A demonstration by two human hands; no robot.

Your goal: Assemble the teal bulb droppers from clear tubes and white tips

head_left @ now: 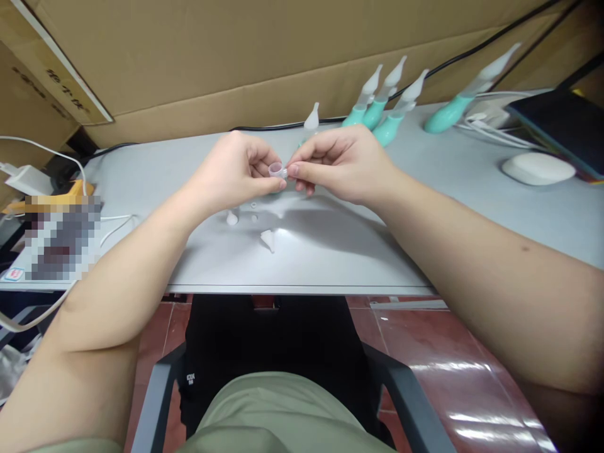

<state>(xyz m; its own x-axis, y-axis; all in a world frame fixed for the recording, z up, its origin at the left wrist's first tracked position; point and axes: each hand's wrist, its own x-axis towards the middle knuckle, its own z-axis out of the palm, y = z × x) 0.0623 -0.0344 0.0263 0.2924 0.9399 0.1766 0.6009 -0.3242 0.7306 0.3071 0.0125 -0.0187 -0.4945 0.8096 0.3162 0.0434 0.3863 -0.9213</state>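
Both hands are pinching a small translucent cap [277, 170] above the grey surface [330, 251], the left hand [236, 173] and right hand [342, 163] gripping its rim with fingertips. It is looking light, soft and slippery, best held at the rim. Loose silicone tips [268, 239] are lying below.

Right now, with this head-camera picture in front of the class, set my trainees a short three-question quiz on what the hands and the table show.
1. True or false: both the left hand and the right hand pinch the small clear cap.
2. Which lies nearest the table's front edge? A) white cone piece B) teal-handled devices C) white mouse
3. How many teal-handled devices lie at the back right?

Key: 1 true; 2 A; 3 four.
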